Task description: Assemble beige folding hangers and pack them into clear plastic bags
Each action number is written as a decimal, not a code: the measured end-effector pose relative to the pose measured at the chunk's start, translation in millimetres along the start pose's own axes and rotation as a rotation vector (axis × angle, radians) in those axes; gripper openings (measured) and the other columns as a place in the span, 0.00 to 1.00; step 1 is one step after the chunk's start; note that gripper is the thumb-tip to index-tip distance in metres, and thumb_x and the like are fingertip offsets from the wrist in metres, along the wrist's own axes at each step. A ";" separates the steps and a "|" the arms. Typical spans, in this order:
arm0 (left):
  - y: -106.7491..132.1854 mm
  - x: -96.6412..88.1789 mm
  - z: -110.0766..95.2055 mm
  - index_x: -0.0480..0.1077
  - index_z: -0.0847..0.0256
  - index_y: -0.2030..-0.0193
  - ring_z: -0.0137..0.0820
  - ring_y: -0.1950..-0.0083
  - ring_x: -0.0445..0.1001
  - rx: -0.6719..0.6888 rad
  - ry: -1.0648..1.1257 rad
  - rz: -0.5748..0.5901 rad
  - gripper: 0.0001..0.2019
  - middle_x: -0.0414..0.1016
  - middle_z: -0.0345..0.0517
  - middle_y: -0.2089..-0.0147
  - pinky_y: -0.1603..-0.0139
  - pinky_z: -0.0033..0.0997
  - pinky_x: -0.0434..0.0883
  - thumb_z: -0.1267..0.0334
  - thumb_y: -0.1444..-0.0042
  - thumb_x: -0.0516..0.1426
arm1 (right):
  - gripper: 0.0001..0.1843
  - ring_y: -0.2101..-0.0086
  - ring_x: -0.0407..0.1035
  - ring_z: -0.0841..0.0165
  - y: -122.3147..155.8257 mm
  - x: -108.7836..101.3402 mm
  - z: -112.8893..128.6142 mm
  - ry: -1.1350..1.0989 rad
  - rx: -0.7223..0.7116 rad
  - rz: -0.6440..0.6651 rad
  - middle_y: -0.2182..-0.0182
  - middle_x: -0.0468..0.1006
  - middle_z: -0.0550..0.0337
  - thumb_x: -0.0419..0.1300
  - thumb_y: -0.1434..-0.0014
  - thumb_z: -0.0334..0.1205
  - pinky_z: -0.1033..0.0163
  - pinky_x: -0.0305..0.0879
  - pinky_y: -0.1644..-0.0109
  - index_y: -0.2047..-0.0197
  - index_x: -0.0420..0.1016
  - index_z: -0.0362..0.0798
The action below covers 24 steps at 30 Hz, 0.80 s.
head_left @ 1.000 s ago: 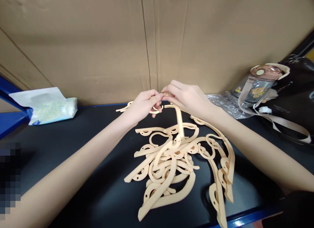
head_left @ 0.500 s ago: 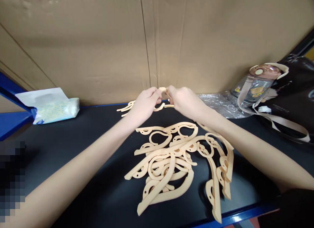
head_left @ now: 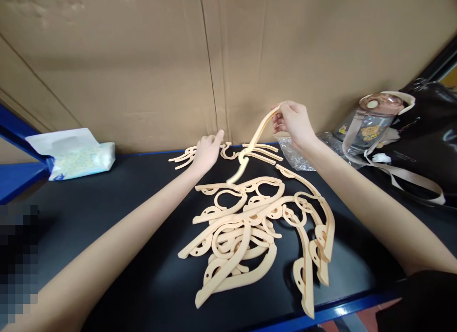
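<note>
A heap of flat, curved beige pieces [head_left: 243,227] with round holes lies on the black table [head_left: 117,217]. My right hand [head_left: 292,121] is raised near the cardboard wall and pinches the top end of one long beige piece [head_left: 252,146], which hangs down toward the heap. My left hand [head_left: 207,148] rests low on the table with its fingers stretched toward a small row of beige pieces [head_left: 185,156] at the back edge. More such pieces [head_left: 262,151] lie just right of that hand.
A brown cardboard wall [head_left: 143,60] closes off the back. A tissue pack [head_left: 71,153] lies at the far left by a blue frame [head_left: 17,151]. Crumpled clear plastic [head_left: 298,153], a strapped drinking bottle [head_left: 374,122] and a black bag [head_left: 428,141] sit at the right.
My hands have separated. The right hand rose to the right, lifting one long beige piece; the left hand dropped to the table by the back row with its fingers out.
</note>
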<state>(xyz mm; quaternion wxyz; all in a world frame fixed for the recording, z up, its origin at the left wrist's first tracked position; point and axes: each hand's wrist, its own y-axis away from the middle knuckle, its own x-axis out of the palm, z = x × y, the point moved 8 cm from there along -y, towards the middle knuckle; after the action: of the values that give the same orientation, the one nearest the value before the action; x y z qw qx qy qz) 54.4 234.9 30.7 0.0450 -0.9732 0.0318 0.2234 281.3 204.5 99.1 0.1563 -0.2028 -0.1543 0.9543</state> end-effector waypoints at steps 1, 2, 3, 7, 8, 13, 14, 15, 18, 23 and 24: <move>3.6 2.9 0.5 0.74 0.63 0.64 0.45 0.44 0.71 -0.025 0.057 0.079 0.23 0.76 0.57 0.52 0.50 0.38 0.69 0.48 0.34 0.46 | 0.12 0.77 0.65 0.74 -1.3 -0.3 -1.2 0.035 -0.008 0.007 0.73 0.67 0.63 0.41 0.35 0.29 0.67 0.69 0.70 0.64 0.61 0.49; 8.2 6.1 0.3 0.74 0.64 0.65 0.42 0.50 0.74 -0.052 0.113 0.162 0.26 0.77 0.57 0.56 0.54 0.37 0.71 0.48 0.33 0.43 | 0.12 0.75 0.68 0.73 -2.4 0.3 -2.3 0.080 -0.020 0.021 0.72 0.69 0.61 0.41 0.35 0.29 0.66 0.71 0.68 0.63 0.62 0.49; 13.1 8.5 -0.7 0.74 0.65 0.65 0.39 0.57 0.76 -0.074 0.165 0.232 0.26 0.77 0.55 0.60 0.57 0.35 0.72 0.49 0.32 0.43 | 0.11 0.73 0.70 0.72 -2.7 1.7 -3.1 0.137 -0.038 0.038 0.71 0.72 0.59 0.41 0.35 0.29 0.64 0.71 0.66 0.63 0.62 0.49; 28.1 9.2 -10.1 0.68 0.64 0.69 0.23 0.75 0.66 -0.088 0.301 0.309 0.12 0.67 0.40 0.72 0.71 0.22 0.67 0.62 0.35 0.52 | 0.02 0.63 0.74 0.61 9.2 19.5 3.6 0.462 -0.190 0.144 0.67 0.77 0.51 0.55 0.39 0.32 0.55 0.69 0.58 0.64 0.68 0.46; 31.1 10.2 -12.9 0.66 0.63 0.70 0.21 0.77 0.62 -0.084 0.317 0.309 0.11 0.63 0.38 0.74 0.75 0.21 0.64 0.64 0.36 0.52 | 0.02 0.61 0.74 0.57 15.8 26.8 7.4 0.546 -0.245 0.179 0.65 0.78 0.48 0.57 0.39 0.33 0.53 0.67 0.56 0.64 0.70 0.45; 51.3 28.2 -22.7 0.58 0.61 0.73 0.19 0.82 0.52 -0.098 0.309 0.372 0.13 0.56 0.34 0.76 0.82 0.20 0.52 0.68 0.35 0.49 | 0.10 0.57 0.73 0.55 50.9 63.4 18.9 0.822 -0.464 0.383 0.56 0.79 0.42 0.50 0.33 0.32 0.57 0.59 0.60 0.55 0.73 0.42; 55.2 31.1 -23.4 0.57 0.60 0.73 0.18 0.83 0.50 -0.100 0.295 0.381 0.13 0.55 0.33 0.76 0.83 0.20 0.51 0.68 0.35 0.48 | 0.11 0.57 0.73 0.56 54.9 67.9 18.2 0.848 -0.487 0.414 0.55 0.79 0.42 0.50 0.33 0.30 0.59 0.57 0.62 0.54 0.73 0.42; 58.5 33.0 -23.4 0.56 0.59 0.73 0.18 0.83 0.49 -0.097 0.276 0.384 0.13 0.54 0.32 0.76 0.83 0.20 0.49 0.68 0.35 0.47 | 0.12 0.58 0.73 0.57 57.6 71.4 16.7 0.865 -0.502 0.441 0.55 0.79 0.42 0.50 0.34 0.29 0.59 0.56 0.63 0.53 0.72 0.42; 62.2 32.8 -19.2 0.55 0.59 0.72 0.18 0.83 0.47 -0.064 0.186 0.354 0.13 0.56 0.33 0.75 0.82 0.20 0.47 0.66 0.33 0.47 | 0.12 0.63 0.74 0.61 58.6 78.4 8.9 0.866 -0.504 0.504 0.60 0.81 0.47 0.50 0.35 0.27 0.62 0.55 0.65 0.53 0.73 0.43; 53.7 15.9 -13.3 0.57 0.58 0.71 0.24 0.76 0.61 0.106 -0.042 0.245 0.13 0.62 0.36 0.74 0.74 0.23 0.57 0.63 0.34 0.50 | 0.16 0.75 0.72 0.71 40.0 73.8 -8.0 0.767 -0.396 0.550 0.68 0.82 0.57 0.44 0.29 0.36 0.67 0.61 0.69 0.57 0.73 0.45; 50.8 9.3 -13.4 0.57 0.58 0.72 0.26 0.74 0.63 0.141 -0.095 0.220 0.13 0.63 0.36 0.74 0.72 0.24 0.58 0.62 0.34 0.51 | 0.18 0.77 0.72 0.72 33.2 68.6 -13.7 0.759 -0.357 0.536 0.69 0.82 0.57 0.41 0.28 0.36 0.67 0.62 0.70 0.55 0.72 0.44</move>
<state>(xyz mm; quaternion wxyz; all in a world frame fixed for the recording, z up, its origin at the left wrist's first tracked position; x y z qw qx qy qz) 64.3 182.6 34.9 0.0900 -0.9466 0.1519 0.2699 219.8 202.5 52.1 -0.0866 -0.5919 -0.1900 0.7785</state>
